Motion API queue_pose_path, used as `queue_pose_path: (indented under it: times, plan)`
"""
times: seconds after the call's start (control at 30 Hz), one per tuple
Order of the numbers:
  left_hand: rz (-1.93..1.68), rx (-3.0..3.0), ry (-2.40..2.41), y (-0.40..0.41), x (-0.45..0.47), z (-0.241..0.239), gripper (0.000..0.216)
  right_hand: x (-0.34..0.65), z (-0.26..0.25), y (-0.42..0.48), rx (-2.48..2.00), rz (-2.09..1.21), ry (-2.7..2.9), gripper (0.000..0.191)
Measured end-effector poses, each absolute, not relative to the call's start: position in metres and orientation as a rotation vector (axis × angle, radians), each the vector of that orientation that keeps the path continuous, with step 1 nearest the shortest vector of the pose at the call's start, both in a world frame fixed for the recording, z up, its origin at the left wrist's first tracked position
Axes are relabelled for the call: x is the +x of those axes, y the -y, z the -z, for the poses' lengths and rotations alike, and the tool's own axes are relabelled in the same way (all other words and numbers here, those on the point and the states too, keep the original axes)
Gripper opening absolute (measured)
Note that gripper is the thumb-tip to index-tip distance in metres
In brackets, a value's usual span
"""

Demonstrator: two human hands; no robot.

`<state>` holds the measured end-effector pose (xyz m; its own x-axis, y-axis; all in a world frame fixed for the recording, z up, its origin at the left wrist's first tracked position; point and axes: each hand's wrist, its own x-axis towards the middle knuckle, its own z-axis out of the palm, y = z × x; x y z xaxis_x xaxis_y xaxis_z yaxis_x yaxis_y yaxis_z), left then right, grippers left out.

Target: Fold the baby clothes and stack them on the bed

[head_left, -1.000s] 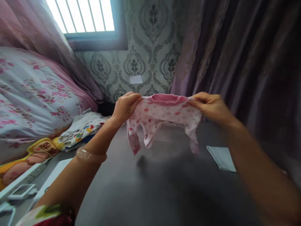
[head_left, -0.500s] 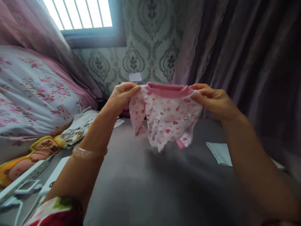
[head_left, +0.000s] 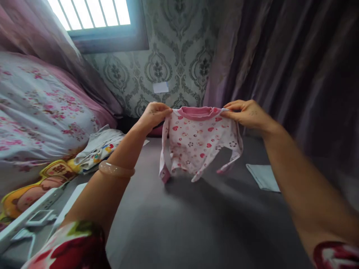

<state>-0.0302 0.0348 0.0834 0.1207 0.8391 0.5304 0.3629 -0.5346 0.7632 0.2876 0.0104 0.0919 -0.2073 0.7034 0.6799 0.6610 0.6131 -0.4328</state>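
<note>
The left hand [head_left: 155, 114] and right hand [head_left: 246, 114] each pinch a shoulder of the shirt [head_left: 199, 147], grip closed on the fabric at either end of its pink collar. The shirt hangs spread out over the grey surface [head_left: 182, 224], at 12 o'clock from the person. Whether its cuffs touch the surface cannot be told. At 9 o'clock from the shirt, a pile of clothes [head_left: 98, 149] lies against a floral quilt [head_left: 36, 112]. At 3 to 4 o'clock lies a folded pale cloth [head_left: 262, 176], well apart from the shirt. A power strip [head_left: 28, 209] sits at 8 o'clock by the left forearm, which wears a bangle [head_left: 116, 170]. Dark curtains [head_left: 294, 74] close off the right. Nothing lies under the shirt.
</note>
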Motion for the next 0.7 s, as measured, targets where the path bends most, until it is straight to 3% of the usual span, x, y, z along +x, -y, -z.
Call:
queue_pose_path:
  times: [0.37,0.7]
  plan:
    - [-1.448,1.669,-1.127,-0.020,-0.018,-0.099,0.014,0.268,-0.089,-0.006,-1.087,-0.296,1.729,0.040]
    - [-1.512,1.631,-1.199,-0.025,-0.004,-0.082,0.012,0.251,-0.099,0.004,-1.005,0.274,1.656,0.031]
